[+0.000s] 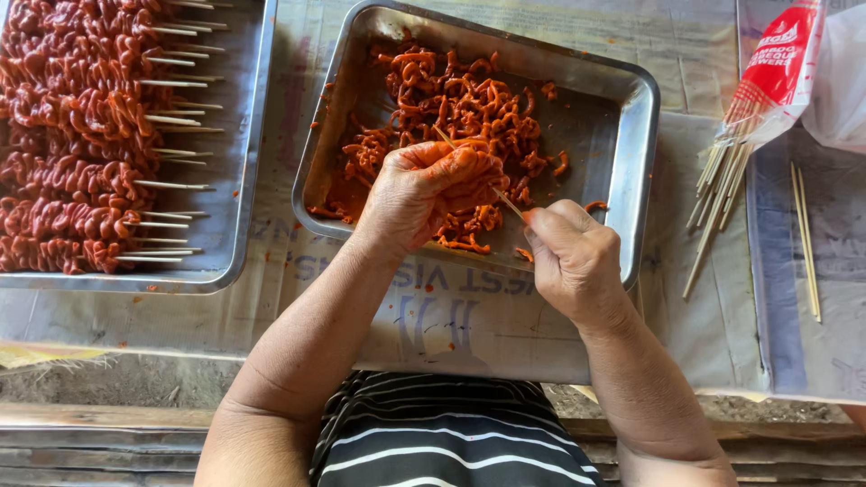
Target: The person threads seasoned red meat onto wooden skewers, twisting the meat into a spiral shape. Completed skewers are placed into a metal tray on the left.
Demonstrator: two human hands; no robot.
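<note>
Orange marinated strip [469, 171] pinched in left hand [419, 194]; right hand [573, 257] fingers clenched on bamboo skewer [505, 203]. Keep strip bunched tight, push point through folds, above steel tray [631, 135].

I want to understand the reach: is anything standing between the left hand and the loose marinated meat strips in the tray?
Nothing visible does. The left hand is already on the marinated meat strips inside the metal tray, and the right hand holds the skewer.

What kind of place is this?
Probably a street-food or home prep table: metal trays of marinated meat strips, finished skewers, and spare bamboo sticks on paper.
</note>
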